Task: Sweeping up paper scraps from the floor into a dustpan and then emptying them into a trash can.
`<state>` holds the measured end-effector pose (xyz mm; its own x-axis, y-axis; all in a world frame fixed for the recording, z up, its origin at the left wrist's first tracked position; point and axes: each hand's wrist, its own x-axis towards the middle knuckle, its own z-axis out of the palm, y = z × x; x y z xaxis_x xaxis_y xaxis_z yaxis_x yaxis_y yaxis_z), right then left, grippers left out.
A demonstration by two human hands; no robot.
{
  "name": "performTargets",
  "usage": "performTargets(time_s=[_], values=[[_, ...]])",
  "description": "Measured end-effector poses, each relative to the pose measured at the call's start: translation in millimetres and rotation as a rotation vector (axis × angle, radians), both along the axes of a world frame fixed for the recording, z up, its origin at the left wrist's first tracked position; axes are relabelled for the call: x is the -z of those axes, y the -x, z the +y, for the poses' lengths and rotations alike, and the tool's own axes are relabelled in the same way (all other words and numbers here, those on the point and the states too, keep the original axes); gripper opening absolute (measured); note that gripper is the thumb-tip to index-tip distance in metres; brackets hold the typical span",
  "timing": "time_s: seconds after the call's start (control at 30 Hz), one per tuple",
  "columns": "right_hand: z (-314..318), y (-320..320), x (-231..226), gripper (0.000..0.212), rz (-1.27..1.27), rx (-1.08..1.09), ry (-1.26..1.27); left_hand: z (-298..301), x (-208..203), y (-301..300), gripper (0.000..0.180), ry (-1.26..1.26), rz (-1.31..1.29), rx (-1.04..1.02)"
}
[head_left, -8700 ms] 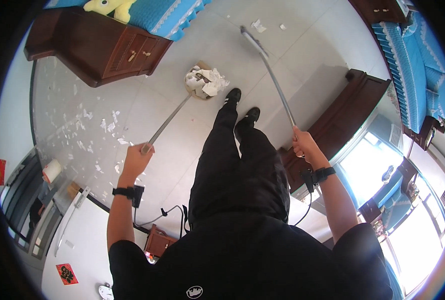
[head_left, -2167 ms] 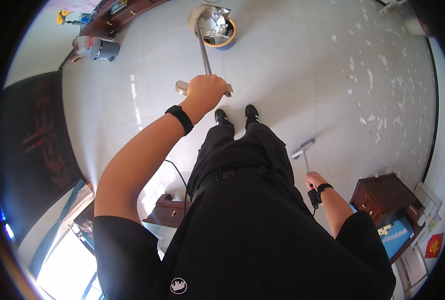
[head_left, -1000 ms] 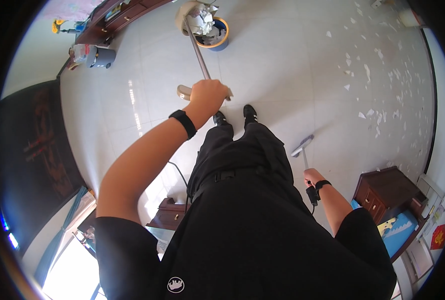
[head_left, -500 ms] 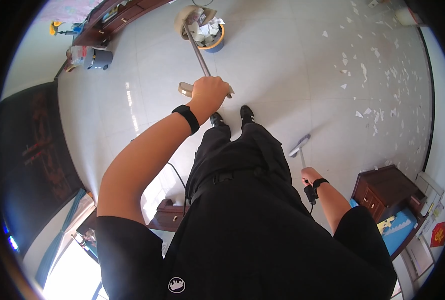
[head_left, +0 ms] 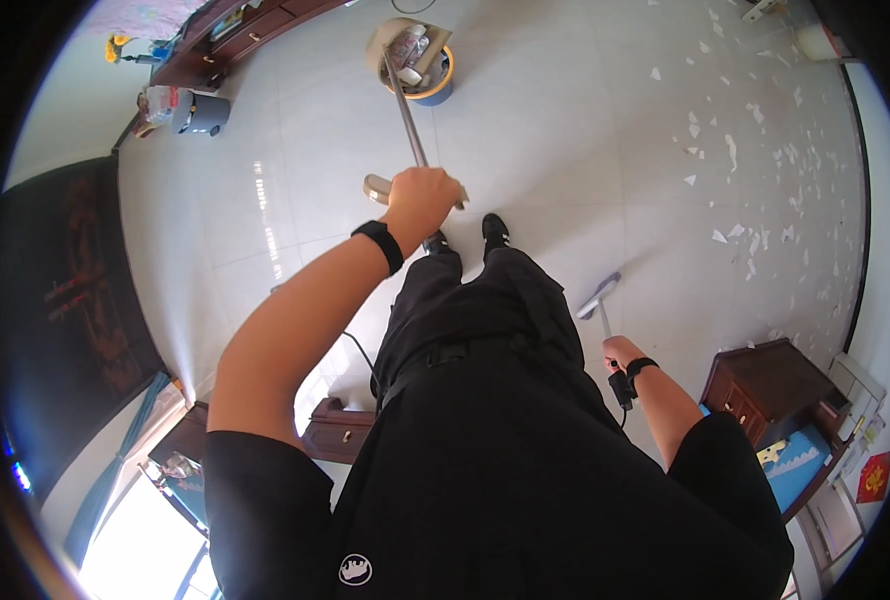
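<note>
My left hand (head_left: 423,200) is closed around the handle of a beige long-handled dustpan (head_left: 390,36). The dustpan's scoop is tipped over a blue waste bin (head_left: 449,75) with an orange rim. Crumpled packaging and paper scraps (head_left: 417,58) show at the scoop's mouth and inside the bin. Low on my right side, my right hand (head_left: 621,352) grips the pale stick of a broom (head_left: 598,295) whose narrow grey head is out over the floor. A black band circles each wrist.
Torn white paper bits (head_left: 732,150) lie scattered over the tiled floor at the right. A grey bin (head_left: 202,114) stands by the left wall. Dark wooden cabinets (head_left: 775,385) are at the lower right, and another drawer unit (head_left: 340,432) is at the lower left.
The white paper heaped at the scoop's mouth has mostly gone down into the bin. The dustpan and my left hand have shifted slightly right. My right hand has hardly moved.
</note>
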<state>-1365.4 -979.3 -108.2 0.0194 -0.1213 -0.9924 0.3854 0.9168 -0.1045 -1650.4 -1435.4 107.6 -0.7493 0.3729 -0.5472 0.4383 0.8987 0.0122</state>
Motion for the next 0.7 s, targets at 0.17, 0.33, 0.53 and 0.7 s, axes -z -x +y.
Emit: performTargets(time_s=[0.17,0.33,0.53,0.7], values=[[-13,20,-22,0.023,0.032,-0.169,0.064,21,-22,15,0.012,-0.007,0.019,-0.001],[-17,30,-32,0.022,0.039,-0.240,0.085,23,-30,19,0.012,-0.028,0.022,0.000],[-6,23,-24,0.021,0.025,-0.259,0.073,30,-44,40,0.015,0.065,0.049,0.043],[-5,23,-23,0.022,0.025,-0.284,0.073,31,-10,29,0.012,0.025,0.078,0.046]])
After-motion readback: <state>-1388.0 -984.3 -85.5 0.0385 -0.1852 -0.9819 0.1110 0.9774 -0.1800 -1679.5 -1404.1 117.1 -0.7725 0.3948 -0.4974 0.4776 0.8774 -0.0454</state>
